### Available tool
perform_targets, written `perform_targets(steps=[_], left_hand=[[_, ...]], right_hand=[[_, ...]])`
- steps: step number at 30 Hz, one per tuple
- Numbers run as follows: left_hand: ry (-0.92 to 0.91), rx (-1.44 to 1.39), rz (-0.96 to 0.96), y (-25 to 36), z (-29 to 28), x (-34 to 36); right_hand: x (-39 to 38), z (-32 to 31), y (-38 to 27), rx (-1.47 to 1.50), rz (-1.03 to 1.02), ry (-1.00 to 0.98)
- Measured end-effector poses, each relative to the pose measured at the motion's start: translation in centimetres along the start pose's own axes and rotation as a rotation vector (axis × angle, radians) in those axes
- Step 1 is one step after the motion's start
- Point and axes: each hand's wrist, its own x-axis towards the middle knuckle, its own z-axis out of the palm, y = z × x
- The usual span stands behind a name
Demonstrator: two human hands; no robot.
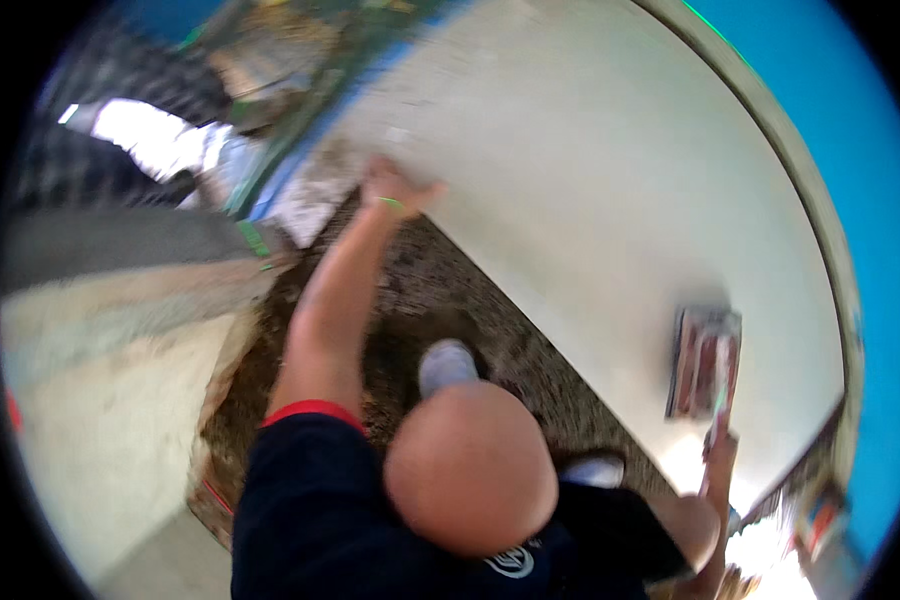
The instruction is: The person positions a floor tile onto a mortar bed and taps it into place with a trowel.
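A large off-white tile (590, 200) lies in front of me, stretching from the upper middle to the lower right. My right hand (720, 455) grips the handle of a rectangular float (705, 362), its reddish-brown back upward and its face against the tile near the right end. Farther left, my left hand (398, 188) is at the tile's near left corner with the thumb spread away from the fingers. It holds nothing that I can see; motion blurs it, and I cannot tell how firmly it touches. A thin green streak crosses that wrist.
Rough brown ground (420, 280) runs along the tile's near edge, under my bent knees and shoes. A blue wall (860, 200) curves along the right. A pale low wall (120, 360) stands at left. Dark checked cloth (110, 80), a blue-green edge strip (300, 140) and blurred clutter fill the upper left.
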Motion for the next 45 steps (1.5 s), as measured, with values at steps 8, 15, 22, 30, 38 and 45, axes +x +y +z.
perform_targets(steps=[8, 15, 22, 30, 38, 45], left_hand=[[0.081, 0.203, 0.118, -0.1, -0.5, -0.2], [0.145, 0.231, 0.123, -1.0, 1.0, 1.0], [0.020, 0.286, 0.035, -0.6, 0.0, 2.1], [0.124, 0.236, 0.082, -2.2, 2.0, 2.9], [0.191, 0.303, 0.104, -2.3, 2.6, 3.7], [0.092, 0.094, 0.099, -0.6, 0.1, -0.3]], right_hand=[[-14.6, -25.9, 4.5, 0.544, -0.210, 0.584], [-8.6, -3.7, 6.4, -0.059, -0.182, 0.780], [-1.6, 2.5, -8.5, 0.159, 0.140, -0.196], [-11.6, -12.8, -11.0, 0.835, -0.701, 0.164], [-2.0, 7.1, -6.3, 0.101, 0.024, -0.105], [-6.1, -15.7, -8.4, -0.518, -0.710, 0.431]])
